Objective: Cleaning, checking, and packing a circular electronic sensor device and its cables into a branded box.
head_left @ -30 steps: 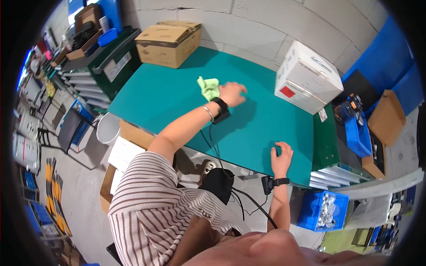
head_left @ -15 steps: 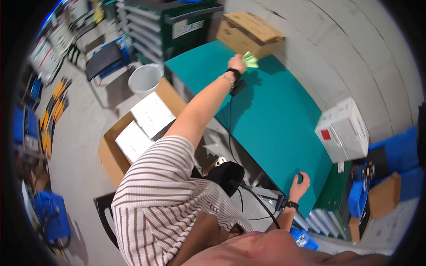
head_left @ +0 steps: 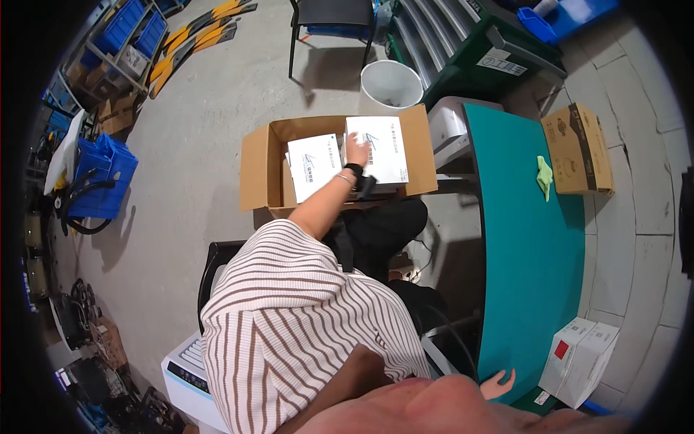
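Note:
My left hand (head_left: 358,150) is over an open cardboard box (head_left: 254,173), at the left edge of the right-hand white box (head_left: 387,145) inside. Its fingers look apart, touching that edge beside the gap; whether they go down into the gap I cannot tell. A second white box (head_left: 315,168) stands on the other side of the gap, slightly askew. My right hand (head_left: 497,385) rests at the near end of the green table (head_left: 531,282), empty, thumb and fingers apart. On the table's far part lies a crumpled light green cloth (head_left: 544,177).
A brown carton (head_left: 578,152) stands at the table's far right and a white carton (head_left: 578,362) at the near right, by the wall. Past the cardboard box are a pale bin (head_left: 391,84) and a black chair (head_left: 334,13). A green cabinet (head_left: 470,54) stands behind the table.
My left hand has let go of the green cloth, leaving it on the table, and moved left to the white boxes. The view has turned left. My right hand stays at the table's near end.

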The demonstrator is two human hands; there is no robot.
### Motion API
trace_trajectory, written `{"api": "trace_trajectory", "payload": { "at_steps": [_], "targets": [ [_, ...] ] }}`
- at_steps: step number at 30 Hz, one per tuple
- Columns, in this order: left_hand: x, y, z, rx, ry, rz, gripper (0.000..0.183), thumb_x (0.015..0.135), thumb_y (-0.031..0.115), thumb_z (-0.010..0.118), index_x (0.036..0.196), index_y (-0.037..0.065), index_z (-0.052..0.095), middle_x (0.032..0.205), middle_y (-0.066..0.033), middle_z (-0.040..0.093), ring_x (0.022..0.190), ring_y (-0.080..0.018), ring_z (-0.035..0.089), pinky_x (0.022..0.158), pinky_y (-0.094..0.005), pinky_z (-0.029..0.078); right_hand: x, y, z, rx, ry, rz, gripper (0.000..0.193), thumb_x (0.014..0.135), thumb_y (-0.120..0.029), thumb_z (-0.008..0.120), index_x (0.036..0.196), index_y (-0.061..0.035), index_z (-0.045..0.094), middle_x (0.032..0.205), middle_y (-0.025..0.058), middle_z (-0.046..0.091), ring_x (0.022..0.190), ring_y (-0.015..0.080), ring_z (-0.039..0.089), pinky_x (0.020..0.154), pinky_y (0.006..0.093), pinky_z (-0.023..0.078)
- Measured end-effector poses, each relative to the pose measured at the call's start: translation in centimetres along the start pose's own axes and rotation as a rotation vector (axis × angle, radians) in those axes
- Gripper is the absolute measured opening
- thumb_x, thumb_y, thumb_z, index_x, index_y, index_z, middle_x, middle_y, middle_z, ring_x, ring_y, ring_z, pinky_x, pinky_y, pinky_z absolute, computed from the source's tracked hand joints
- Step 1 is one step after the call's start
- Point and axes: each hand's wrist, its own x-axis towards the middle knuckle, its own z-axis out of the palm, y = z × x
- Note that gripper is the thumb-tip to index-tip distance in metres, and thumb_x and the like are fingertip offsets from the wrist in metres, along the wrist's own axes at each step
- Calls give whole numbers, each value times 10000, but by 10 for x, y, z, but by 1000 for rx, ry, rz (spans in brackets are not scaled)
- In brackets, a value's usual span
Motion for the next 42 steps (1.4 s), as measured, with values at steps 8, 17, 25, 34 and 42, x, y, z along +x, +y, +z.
{"api": "trace_trajectory", "payload": {
  "at_steps": [8,17,25,34,42],
  "targets": [
    [10,-131,-60,-251,-260,-863,437,893,422,546,1239,159,497,1126,-21,549,993,-183,517,834,-441,382,-2,-206,47,151,-137,-386,252,914,-80,563,1161,-34,577,1196,103,536,1074,249,521,842,352,430],
    [12,-133,-21,-219,-463,-939,659,738,269,565,1374,195,409,1129,-92,499,1033,-241,479,782,-450,431,15,-231,102,168,-309,-408,208,873,-7,559,1076,-28,595,1003,68,545,731,158,465,664,281,422],
    [15,-128,-50,-324,-661,-926,813,761,321,590,1486,226,235,1122,-51,489,1076,-199,447,803,-437,394,10,-233,104,124,-218,-399,174,834,4,535,1003,-15,574,950,81,525,738,178,456,656,287,396],
    [-2,-162,-48,-358,-747,-953,1017,753,649,650,1512,170,171,1477,-75,319,1249,-245,390,835,-362,425,12,-231,108,76,-186,-433,175,834,-14,511,1001,-3,561,943,91,521,755,202,468,660,299,395],
    [15,-184,-41,-314,-767,-935,968,765,696,608,1443,98,261,1297,-174,428,1093,-205,465,584,-260,440,13,-232,117,58,-144,-454,191,822,-18,517,1006,4,560,943,106,524,767,213,487,685,311,418]
  ]
}}
